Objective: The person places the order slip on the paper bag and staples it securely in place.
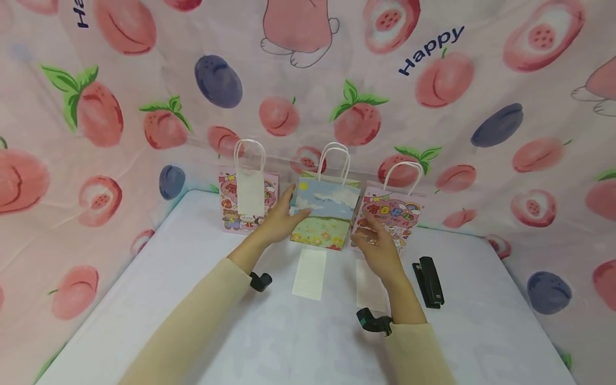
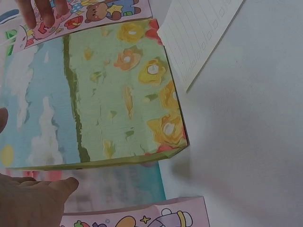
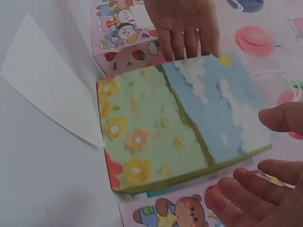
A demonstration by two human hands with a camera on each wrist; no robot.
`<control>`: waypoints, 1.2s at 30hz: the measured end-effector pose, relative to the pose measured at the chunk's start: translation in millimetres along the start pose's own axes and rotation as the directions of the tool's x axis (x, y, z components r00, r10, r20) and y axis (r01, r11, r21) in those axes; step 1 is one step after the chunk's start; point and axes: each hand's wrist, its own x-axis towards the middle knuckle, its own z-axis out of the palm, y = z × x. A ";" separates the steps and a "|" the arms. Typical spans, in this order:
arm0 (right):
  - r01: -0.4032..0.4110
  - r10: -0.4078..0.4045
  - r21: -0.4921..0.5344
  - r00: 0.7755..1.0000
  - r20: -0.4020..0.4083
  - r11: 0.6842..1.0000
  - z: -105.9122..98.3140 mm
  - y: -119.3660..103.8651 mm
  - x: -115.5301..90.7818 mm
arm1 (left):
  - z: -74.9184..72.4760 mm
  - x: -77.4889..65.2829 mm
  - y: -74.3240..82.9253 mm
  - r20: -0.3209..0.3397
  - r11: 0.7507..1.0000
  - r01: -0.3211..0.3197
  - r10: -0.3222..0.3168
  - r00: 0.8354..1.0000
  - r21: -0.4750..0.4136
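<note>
From the head view, your landscape bag (image 1: 327, 211) stands mid-row on the bench (image 1: 481, 342), between the left pink bag (image 1: 229, 214) and the right pink bag (image 1: 401, 216). Your left hand (image 1: 278, 220) is at its left edge, fingers released and extended; your right hand (image 1: 382, 254) is in front of the right pink bag, fingers loose and holding nothing. Two paper slips (image 1: 309, 274) lie nearer you, with the black stapler (image 1: 428, 282) to the right.

From the left wrist, the landscape bag's flowered front fills the middle; you see only part of your left hand, beside the bag's edge.

From the right wrist, your right palm faces the bag, thumb and fingers spread apart. Your left fingertips meet its far edge; whether they press it, you cannot tell.
</note>
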 end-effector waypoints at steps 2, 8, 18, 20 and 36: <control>-0.008 0.008 0.005 1.000 0.002 1.000 5.6 -0.3 4.3 | 1.6 3.6 -0.2 0.001 1.000 0.001 -0.001 1.000 -0.004; -0.023 0.023 -0.025 1.000 -0.008 0.999 16.2 -0.8 11.5 | 5.3 11.2 -1.6 0.003 0.999 0.035 -0.035 0.999 -0.001; -0.051 0.051 -0.030 0.999 -0.002 0.998 22.2 3.2 15.1 | 7.2 14.3 -1.0 -0.001 1.000 0.006 -0.006 1.000 -0.012; -0.046 0.046 -0.015 0.999 0.008 0.999 22.9 4.1 15.8 | 7.3 14.1 -0.5 -0.007 1.000 -0.001 0.001 1.000 -0.001; -0.011 0.012 -0.006 1.000 0.005 1.000 18.7 -0.1 10.1 | 8.4 3.6 10.0 -0.106 0.995 -0.075 0.081 0.991 0.065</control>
